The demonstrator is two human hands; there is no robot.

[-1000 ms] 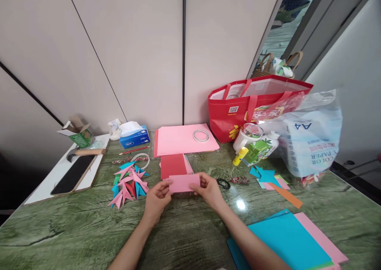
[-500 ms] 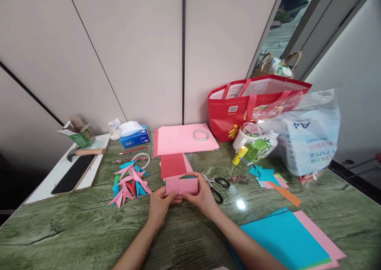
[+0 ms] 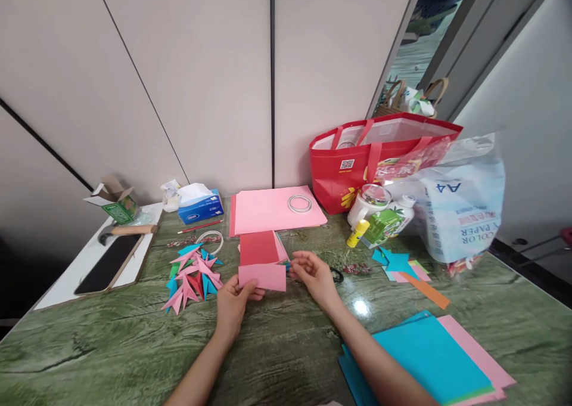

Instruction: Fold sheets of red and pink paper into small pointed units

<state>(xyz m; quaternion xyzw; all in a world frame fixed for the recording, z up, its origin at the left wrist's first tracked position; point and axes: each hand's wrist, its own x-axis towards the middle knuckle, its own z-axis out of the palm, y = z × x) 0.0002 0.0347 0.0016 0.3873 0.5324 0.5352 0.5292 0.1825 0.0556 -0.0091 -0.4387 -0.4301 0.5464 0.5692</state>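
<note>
A folded pink paper [image 3: 263,277] is pinched at its left end by my left hand [image 3: 235,298], with the thumb on its front. My right hand [image 3: 313,277] is off the paper, just to its right, fingers loosely curled and apart with nothing visible between them. Behind the pink paper lies a stack of small sheets with a red square [image 3: 258,248] on top. Folded paper stars [image 3: 195,276] in pink, blue, green and red are piled to the left. Scissors [image 3: 336,275] lie mostly hidden behind my right hand.
Large pink sheets [image 3: 268,209] lie at the back. A tissue box [image 3: 201,208], phone [image 3: 109,263] and hammer [image 3: 129,229] are at the left. A red bag [image 3: 330,179], glue stick [image 3: 358,234], plastic paper bag [image 3: 469,197] and blue sheets [image 3: 429,352] stand or lie at the right.
My right hand has let go of the pink paper and moved right. My left hand has shifted slightly left with the paper. The view has moved a little.
</note>
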